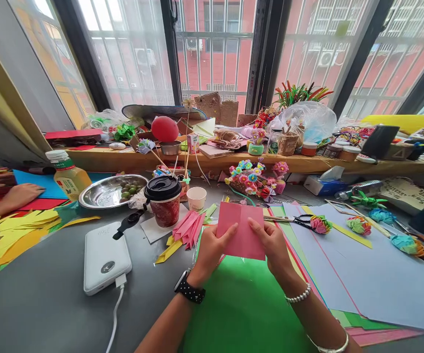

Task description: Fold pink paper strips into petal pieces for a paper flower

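Observation:
Between my two hands is a pink square of paper (241, 240) with a faint crease down its middle. My left hand (212, 247) grips its left side, thumb on the face and fingers behind, mostly hidden. The right side is pinched the same way by my right hand (273, 245). The paper is held above a green sheet (244, 309) on the table. Left of my left hand lie several folded pink paper strips (189, 229) and a yellow folded strip (168, 251). Black-handled scissors (307, 221) rest just beyond my right hand.
A white power bank (107, 257) with a cable lies left, near a lidded cup (163, 203) and a metal bowl (99, 191) of green fruit. Large white sheets (373, 264) and paper flowers (359, 225) cover the right. Another person's hand (22, 196) rests far left.

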The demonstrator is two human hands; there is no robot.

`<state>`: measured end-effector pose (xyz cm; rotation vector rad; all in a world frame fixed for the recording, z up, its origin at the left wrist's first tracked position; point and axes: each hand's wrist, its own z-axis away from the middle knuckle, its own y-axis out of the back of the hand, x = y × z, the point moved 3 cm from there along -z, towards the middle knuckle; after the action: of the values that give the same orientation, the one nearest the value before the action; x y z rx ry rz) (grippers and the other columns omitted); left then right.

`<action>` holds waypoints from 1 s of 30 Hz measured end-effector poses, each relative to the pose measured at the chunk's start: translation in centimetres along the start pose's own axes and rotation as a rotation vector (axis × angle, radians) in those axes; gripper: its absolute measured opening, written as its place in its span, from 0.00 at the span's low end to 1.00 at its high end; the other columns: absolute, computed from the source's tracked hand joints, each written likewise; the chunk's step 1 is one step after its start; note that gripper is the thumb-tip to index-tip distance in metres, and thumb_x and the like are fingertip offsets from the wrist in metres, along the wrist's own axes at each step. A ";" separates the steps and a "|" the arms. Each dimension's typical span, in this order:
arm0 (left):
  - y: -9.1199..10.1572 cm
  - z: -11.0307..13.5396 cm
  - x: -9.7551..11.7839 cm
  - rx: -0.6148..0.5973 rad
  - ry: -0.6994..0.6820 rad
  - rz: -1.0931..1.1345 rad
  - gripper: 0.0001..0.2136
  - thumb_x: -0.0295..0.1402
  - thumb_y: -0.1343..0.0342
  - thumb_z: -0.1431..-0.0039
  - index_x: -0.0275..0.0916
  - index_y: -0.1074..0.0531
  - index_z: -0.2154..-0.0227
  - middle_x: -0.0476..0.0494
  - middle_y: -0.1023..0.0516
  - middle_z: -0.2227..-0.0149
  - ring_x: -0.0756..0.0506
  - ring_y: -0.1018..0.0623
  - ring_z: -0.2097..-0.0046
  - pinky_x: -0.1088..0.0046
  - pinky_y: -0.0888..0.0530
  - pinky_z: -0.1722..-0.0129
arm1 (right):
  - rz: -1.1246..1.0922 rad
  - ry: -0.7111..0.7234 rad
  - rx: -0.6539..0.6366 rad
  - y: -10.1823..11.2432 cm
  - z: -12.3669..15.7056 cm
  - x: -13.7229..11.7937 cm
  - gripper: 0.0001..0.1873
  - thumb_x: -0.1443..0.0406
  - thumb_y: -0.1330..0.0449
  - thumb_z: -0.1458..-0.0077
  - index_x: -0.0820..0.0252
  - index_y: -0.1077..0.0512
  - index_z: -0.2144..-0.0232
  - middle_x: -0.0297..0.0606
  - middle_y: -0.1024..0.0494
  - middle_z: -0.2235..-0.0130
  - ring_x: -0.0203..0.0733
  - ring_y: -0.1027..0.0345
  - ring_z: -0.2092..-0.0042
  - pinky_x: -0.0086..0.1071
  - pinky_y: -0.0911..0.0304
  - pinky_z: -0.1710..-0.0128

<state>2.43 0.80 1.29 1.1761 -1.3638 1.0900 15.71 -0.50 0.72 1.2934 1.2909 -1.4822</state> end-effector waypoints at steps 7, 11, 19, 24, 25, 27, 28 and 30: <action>0.2 -0.1 0.0 0.038 -0.093 -0.182 0.13 0.40 0.47 0.55 0.32 0.27 0.77 0.49 0.31 0.81 0.51 0.35 0.78 0.79 0.40 0.81 | 0.144 0.048 -0.004 0.1 -0.1 -0.1 0.21 0.53 0.42 0.61 0.67 0.28 0.74 0.39 0.26 0.76 0.36 0.37 0.78 0.26 0.45 0.83; 0.2 0.0 0.2 0.099 -0.130 -0.221 0.13 0.40 0.46 0.56 0.33 0.30 0.83 0.52 0.37 0.85 0.54 0.39 0.80 0.79 0.44 0.83 | 0.059 0.046 -0.012 -0.2 0.1 -0.1 0.19 0.54 0.42 0.60 0.66 0.29 0.75 0.36 0.28 0.78 0.33 0.40 0.80 0.25 0.47 0.84; 0.2 0.2 -0.1 0.120 -0.108 -0.132 0.12 0.39 0.44 0.57 0.33 0.28 0.79 0.51 0.32 0.81 0.53 0.36 0.78 0.80 0.40 0.81 | -0.005 0.057 0.017 -0.5 0.4 0.3 0.18 0.54 0.42 0.59 0.66 0.30 0.74 0.36 0.29 0.78 0.34 0.40 0.79 0.25 0.44 0.83; 0.2 -0.1 0.2 -0.065 0.012 0.056 0.14 0.40 0.44 0.58 0.33 0.27 0.72 0.46 0.26 0.75 0.50 0.30 0.75 0.78 0.34 0.77 | 0.010 0.042 -0.014 -0.3 0.3 0.0 0.18 0.55 0.41 0.61 0.65 0.30 0.73 0.36 0.28 0.77 0.36 0.38 0.78 0.26 0.43 0.82; 0.2 -0.1 0.3 -0.073 0.010 0.057 0.14 0.40 0.44 0.58 0.33 0.27 0.72 0.46 0.26 0.75 0.50 0.30 0.75 0.78 0.34 0.77 | 0.016 0.035 -0.031 -0.3 0.2 -0.1 0.18 0.55 0.40 0.61 0.65 0.29 0.73 0.36 0.28 0.77 0.36 0.37 0.78 0.26 0.43 0.82; 0.3 -0.1 0.3 -0.061 -0.020 0.028 0.14 0.40 0.43 0.58 0.33 0.27 0.72 0.47 0.27 0.77 0.50 0.31 0.75 0.78 0.36 0.78 | 0.027 0.036 -0.056 -0.3 0.3 -0.3 0.18 0.55 0.40 0.61 0.65 0.29 0.73 0.37 0.27 0.77 0.36 0.37 0.78 0.26 0.43 0.82; 0.4 -0.1 0.3 -0.040 -0.038 0.006 0.13 0.40 0.43 0.59 0.33 0.27 0.74 0.48 0.28 0.78 0.51 0.32 0.76 0.79 0.37 0.79 | 0.030 0.041 -0.059 -0.3 0.3 -0.4 0.18 0.55 0.40 0.61 0.65 0.29 0.74 0.37 0.27 0.77 0.35 0.37 0.78 0.25 0.44 0.83; 0.4 0.0 0.3 0.011 -0.065 -0.038 0.13 0.40 0.43 0.59 0.33 0.28 0.80 0.51 0.31 0.82 0.53 0.35 0.79 0.80 0.41 0.82 | 0.023 0.043 -0.057 -0.3 0.4 -0.5 0.18 0.54 0.41 0.61 0.65 0.29 0.75 0.37 0.27 0.77 0.35 0.37 0.79 0.25 0.44 0.83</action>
<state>2.03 0.86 1.61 1.2501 -1.3810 1.0418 15.40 -0.83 1.26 1.3050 1.3327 -1.3986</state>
